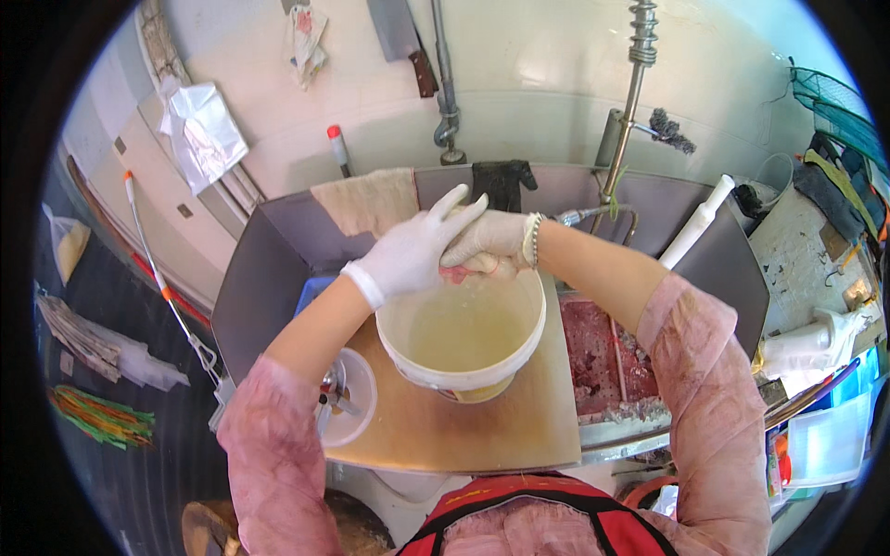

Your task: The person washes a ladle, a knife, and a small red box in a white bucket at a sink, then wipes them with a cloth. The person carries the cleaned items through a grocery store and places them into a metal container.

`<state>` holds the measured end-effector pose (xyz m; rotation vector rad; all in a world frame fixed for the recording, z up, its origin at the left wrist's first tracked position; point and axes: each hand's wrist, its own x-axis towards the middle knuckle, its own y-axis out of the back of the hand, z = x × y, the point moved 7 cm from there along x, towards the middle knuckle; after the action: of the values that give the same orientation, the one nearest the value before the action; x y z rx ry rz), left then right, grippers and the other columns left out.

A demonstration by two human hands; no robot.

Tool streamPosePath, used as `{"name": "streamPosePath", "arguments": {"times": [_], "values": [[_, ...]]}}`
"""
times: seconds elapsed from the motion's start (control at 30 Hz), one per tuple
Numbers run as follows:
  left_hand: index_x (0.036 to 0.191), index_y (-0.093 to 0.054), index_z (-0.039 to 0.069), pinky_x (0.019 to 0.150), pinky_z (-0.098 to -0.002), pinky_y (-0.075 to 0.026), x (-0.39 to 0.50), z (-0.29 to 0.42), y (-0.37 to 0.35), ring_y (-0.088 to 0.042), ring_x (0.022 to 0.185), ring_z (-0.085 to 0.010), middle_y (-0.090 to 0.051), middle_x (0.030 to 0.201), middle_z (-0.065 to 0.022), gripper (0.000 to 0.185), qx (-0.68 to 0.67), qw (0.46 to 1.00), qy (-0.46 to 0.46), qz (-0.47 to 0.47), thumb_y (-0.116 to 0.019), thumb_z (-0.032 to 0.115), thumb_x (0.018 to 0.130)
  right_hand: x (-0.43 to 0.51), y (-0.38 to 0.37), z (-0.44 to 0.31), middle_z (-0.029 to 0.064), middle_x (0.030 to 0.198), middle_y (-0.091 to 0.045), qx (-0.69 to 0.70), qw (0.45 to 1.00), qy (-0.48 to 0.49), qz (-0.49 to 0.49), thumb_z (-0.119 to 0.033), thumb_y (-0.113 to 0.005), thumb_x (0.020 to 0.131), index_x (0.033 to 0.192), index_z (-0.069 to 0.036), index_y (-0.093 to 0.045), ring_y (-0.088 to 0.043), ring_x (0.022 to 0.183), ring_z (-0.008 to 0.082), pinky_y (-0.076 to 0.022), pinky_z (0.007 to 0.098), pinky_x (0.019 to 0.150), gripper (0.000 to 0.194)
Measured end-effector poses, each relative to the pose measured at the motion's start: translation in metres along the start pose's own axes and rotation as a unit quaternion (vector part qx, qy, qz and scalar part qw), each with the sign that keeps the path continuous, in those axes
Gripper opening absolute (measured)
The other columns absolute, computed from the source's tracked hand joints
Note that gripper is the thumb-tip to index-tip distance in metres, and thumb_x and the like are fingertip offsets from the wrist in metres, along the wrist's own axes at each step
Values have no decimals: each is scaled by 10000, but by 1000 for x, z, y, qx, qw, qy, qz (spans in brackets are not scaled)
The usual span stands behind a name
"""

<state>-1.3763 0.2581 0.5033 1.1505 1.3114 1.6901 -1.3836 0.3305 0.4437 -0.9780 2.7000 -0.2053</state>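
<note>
My left hand (410,254), in a white glove, is pressed against my right hand above the far rim of a bucket. Two of its fingers stretch over the back of the right hand, and its palm is hidden. My right hand (490,233), also gloved, is closed around a pale pink lump (487,264), possibly raw meat, which bulges out beneath the fingers. Below both hands is the white plastic bucket (459,377), holding cloudy yellowish liquid (469,333). The bucket stands on a brown-stained cutting board (445,438).
Left of the bucket, a clear plastic tub (365,417) contains metal utensils. A metal sink (264,278) surrounds the board, with a red-stained basin (598,347) at right. A cloth (368,198), a black glove (499,186) and a spring faucet (629,104) are behind; a cleaver (400,35) hangs above.
</note>
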Motion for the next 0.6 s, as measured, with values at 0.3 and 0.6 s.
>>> {"name": "streamPosePath", "arguments": {"times": [0.3, 0.6], "values": [[1030, -591, 15, 713, -420, -530, 12, -50, -54, -648, 786, -378, -648, 898, -157, 297, 162, 971, 173, -35, -600, 159, 771, 17, 18, -6, 202, 1030, -660, -656, 714, -82, 230, -207, -649, 757, 1029, -7, -652, -646, 969, 335, -529, 399, 772, 337], [1145, -574, 51, 783, -392, -515, -2, -61, -74, -632, 857, -360, -637, 1058, -194, 479, -215, 931, 232, -182, -680, 182, 697, 1, -14, -17, 147, 886, -675, -805, 521, 112, 259, -108, -618, 765, 1014, -33, -623, -673, 836, 316, -548, 383, 653, 261]]}}
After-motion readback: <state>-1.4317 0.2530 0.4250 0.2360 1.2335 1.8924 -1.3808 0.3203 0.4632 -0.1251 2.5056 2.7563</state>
